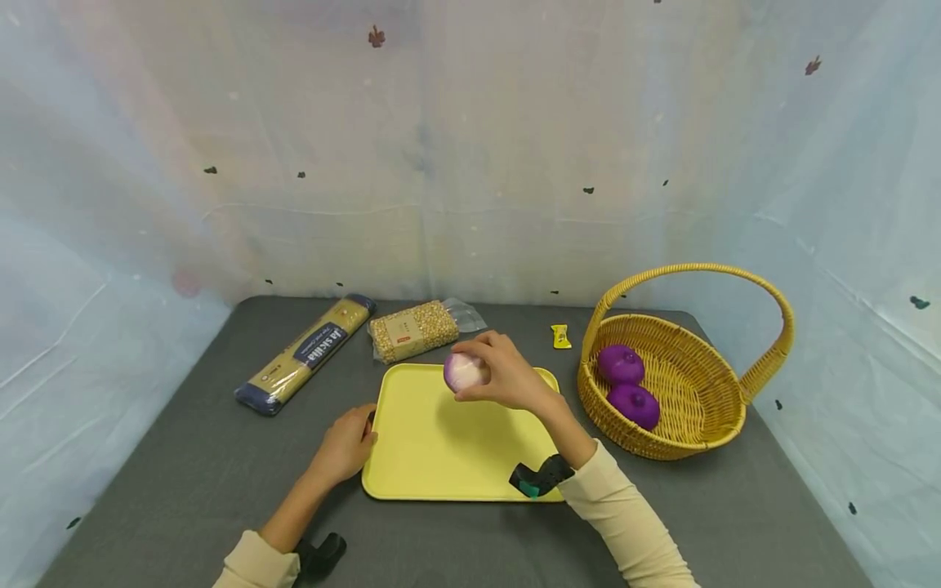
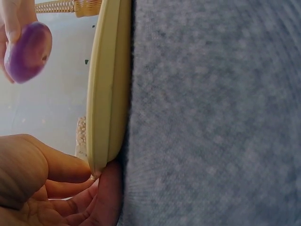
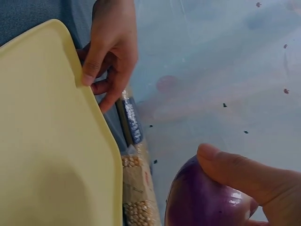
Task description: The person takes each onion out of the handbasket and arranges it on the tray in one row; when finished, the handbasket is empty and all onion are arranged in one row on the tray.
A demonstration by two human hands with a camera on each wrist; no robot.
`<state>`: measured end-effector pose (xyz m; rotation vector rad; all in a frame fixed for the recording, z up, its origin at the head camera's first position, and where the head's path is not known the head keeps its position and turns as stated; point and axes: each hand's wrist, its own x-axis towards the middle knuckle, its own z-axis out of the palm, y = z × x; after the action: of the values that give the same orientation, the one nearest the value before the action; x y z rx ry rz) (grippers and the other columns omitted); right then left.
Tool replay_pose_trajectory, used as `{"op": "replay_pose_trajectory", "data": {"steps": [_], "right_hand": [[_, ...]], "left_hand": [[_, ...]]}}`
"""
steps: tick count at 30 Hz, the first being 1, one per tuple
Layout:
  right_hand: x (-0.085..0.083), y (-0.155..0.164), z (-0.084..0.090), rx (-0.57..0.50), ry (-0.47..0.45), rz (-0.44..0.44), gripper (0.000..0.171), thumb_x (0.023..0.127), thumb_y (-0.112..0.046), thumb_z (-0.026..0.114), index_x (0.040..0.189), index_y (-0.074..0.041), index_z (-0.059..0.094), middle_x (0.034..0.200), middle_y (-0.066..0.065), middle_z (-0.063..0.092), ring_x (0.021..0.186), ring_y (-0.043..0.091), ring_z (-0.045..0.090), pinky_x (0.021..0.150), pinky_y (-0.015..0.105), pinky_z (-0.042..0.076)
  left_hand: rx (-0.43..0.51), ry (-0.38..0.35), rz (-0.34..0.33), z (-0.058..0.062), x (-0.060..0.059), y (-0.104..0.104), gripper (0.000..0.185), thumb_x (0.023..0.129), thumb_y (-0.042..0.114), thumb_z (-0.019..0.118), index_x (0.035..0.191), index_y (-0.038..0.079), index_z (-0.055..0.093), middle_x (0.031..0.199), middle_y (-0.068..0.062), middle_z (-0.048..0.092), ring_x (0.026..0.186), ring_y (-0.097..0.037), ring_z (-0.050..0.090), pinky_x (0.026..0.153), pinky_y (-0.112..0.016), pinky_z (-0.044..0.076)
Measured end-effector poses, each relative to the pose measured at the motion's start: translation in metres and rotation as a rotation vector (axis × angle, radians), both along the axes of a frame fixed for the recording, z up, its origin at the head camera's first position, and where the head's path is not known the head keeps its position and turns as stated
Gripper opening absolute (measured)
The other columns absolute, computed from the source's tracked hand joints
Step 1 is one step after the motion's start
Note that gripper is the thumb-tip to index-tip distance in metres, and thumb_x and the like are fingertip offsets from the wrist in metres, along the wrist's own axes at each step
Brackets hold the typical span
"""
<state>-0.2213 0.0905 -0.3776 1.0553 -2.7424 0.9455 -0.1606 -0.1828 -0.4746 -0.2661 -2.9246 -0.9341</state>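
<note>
Over the yellow tray (image 1: 412, 457), my right hand (image 1: 507, 374) holds a purple-and-white onion (image 1: 465, 372) between thumb and fingers. Its shiny purple side (image 3: 202, 197) shows in the right wrist view, the thumb laid across the top. My left hand (image 1: 345, 445) pinches the tray's left rim. From the left wrist view, the thumb lies on top of the rim (image 2: 101, 94) and the fingers are under it, close to the grey cloth. The tray bears nothing, only the shadow of the raised hand.
At the right stands a yellow wicker basket (image 1: 691, 384) with a tall handle and two purple onions (image 1: 621, 364) inside. Behind the tray lie a bag of corn kernels (image 1: 415, 328) and a small yellow wrapped candy (image 1: 561, 336). A long pasta packet (image 1: 305, 355) lies at the left.
</note>
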Motion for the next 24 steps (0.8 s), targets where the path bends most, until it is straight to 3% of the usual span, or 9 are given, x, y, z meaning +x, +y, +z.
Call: {"op": "replay_pose_trajectory", "data": {"steps": [10, 24], "right_hand": [[-0.004, -0.021, -0.014, 0.029, -0.011, 0.003, 0.064, 0.067, -0.031, 0.083, 0.124, -0.014, 0.059, 0.116, 0.010, 0.049, 0.103, 0.027, 0.043, 0.079, 0.041, 0.041], [-0.009, -0.043, -0.028, 0.055, -0.053, 0.016, 0.062, 0.069, -0.032, 0.082, 0.124, -0.015, 0.059, 0.116, 0.010, 0.050, 0.104, 0.025, 0.041, 0.079, 0.038, 0.040]], "left_hand": [[-0.006, -0.001, 0.008, -0.003, -0.001, 0.000, 0.040, 0.083, -0.002, 0.062, 0.121, -0.011, 0.053, 0.070, -0.002, 0.046, 0.061, -0.015, 0.042, 0.056, -0.031, 0.034], [-0.015, -0.003, 0.005, 0.002, 0.001, 0.001, 0.040, 0.082, -0.004, 0.061, 0.121, -0.012, 0.052, 0.071, -0.003, 0.047, 0.062, -0.015, 0.042, 0.056, -0.032, 0.035]]}}
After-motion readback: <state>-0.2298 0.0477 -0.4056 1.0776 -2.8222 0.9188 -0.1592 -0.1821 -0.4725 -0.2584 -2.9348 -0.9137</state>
